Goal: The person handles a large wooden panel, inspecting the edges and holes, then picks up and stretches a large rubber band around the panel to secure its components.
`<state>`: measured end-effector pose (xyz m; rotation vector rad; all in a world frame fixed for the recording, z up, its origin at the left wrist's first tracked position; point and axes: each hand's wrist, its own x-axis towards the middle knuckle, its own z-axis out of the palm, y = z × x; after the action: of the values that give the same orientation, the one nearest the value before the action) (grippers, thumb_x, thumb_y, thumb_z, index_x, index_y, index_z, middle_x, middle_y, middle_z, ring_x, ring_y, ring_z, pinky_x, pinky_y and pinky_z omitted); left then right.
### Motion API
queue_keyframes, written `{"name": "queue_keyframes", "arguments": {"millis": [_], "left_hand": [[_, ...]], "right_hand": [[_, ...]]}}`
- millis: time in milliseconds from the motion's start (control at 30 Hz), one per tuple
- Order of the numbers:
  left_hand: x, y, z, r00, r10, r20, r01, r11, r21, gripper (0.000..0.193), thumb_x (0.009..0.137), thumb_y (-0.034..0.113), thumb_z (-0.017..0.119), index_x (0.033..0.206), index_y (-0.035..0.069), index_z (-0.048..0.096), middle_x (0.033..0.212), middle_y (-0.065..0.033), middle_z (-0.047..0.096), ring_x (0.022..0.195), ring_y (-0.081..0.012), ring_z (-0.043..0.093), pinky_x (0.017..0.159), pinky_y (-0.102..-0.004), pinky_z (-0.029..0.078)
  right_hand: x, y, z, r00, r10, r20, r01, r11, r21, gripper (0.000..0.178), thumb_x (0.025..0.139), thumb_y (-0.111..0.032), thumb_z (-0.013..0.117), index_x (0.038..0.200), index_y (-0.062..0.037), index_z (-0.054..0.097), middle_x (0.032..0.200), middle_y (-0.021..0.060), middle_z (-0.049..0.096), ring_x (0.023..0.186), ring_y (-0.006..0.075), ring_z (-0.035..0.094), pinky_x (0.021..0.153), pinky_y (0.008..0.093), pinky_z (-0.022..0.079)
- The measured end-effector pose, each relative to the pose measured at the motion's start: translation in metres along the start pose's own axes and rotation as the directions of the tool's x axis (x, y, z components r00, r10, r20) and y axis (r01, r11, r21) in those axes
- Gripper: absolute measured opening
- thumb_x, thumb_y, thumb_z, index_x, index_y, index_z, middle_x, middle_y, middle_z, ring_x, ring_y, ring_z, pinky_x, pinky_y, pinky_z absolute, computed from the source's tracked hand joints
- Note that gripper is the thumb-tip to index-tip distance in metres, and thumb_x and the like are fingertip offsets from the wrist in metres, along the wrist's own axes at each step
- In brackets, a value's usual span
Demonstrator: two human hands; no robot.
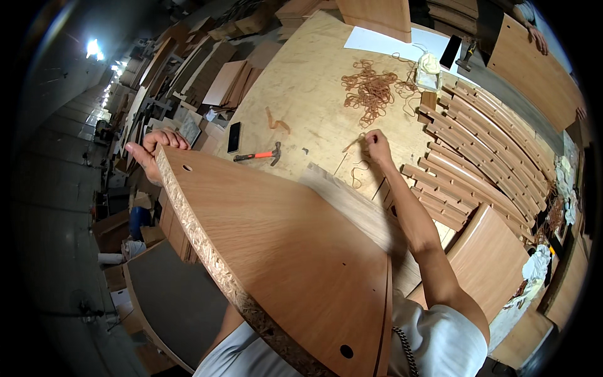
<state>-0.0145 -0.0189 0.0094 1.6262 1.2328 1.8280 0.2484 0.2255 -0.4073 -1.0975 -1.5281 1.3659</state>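
Observation:
A large wood-veneered chipboard panel (270, 232) tilts across the front of me, its raw edge toward the left and holes near two of its corners. My left hand (157, 151) grips its far left corner, fingers curled over the edge. Out over the workbench (314, 81), my right hand (378, 147) is closed in a pinch. A thin tan loop or strip (353, 143) lies by its fingertips; whether the fingers hold it cannot be made out. Left of that hand are a claw hammer (260, 154) with an orange and black handle and a black phone (234, 137).
A tangled heap of brown rubber bands (370, 88) lies farther back on the bench. Rows of wooden rails with dowels (483, 144) fill the right side, beside another panel (487, 251). At the far right, another person's hand (537, 39) rests on a board (534, 69).

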Motion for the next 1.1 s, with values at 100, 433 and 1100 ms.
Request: {"name": "queue_keyframes", "arguments": {"millis": [100, 433, 1100], "left_hand": [[-0.005, 0.000, 0.002, 0.998, -0.003, -0.063, 0.003, 1.000, -0.001, 0.072, 0.091, 0.064, 0.013, 0.069, 0.003, 0.043, 0.061, -0.0083, 0.041, 0.053, -0.0200, 0.041, 0.050, -0.0324, 0.042], [-0.002, -0.021, -0.029, 0.945, -0.221, -0.241, 0.204, 0.974, -0.093, 0.066, 0.087, 0.069, 0.026, 0.079, 0.007, 0.048, 0.069, -0.0012, 0.041, 0.061, -0.0147, 0.037, 0.058, -0.0323, 0.038], [0.032, -0.023, -0.067, 0.940, -0.113, 0.323, 0.138, 0.989, -0.055, 0.064, 0.094, 0.058, 0.019, 0.083, 0.003, 0.049, 0.073, -0.0067, 0.048, 0.062, -0.0168, 0.043, 0.060, -0.0303, 0.041]], "right_hand": [[0.003, -0.015, -0.019, 0.997, 0.074, -0.010, -0.069, 0.963, 0.262, 0.006, 0.085, -0.007, 0.054, 0.086, -0.0028, 0.059, 0.072, -0.0006, 0.053, 0.067, 0.0078, 0.047, 0.060, 0.0227, 0.041], [-0.029, -0.055, -0.081, 0.948, 0.015, -0.319, 0.169, 0.824, 0.541, 0.003, 0.085, -0.006, 0.053, 0.084, -0.0072, 0.055, 0.073, 0.0005, 0.054, 0.068, 0.0081, 0.050, 0.063, 0.0225, 0.043], [-0.280, -0.083, -0.305, 0.405, 0.421, -0.812, 0.241, 0.807, 0.538, 0.008, 0.087, -0.010, 0.053, 0.094, -0.0053, 0.053, 0.072, 0.0031, 0.056, 0.060, 0.0102, 0.053, 0.053, 0.0231, 0.044]]}}
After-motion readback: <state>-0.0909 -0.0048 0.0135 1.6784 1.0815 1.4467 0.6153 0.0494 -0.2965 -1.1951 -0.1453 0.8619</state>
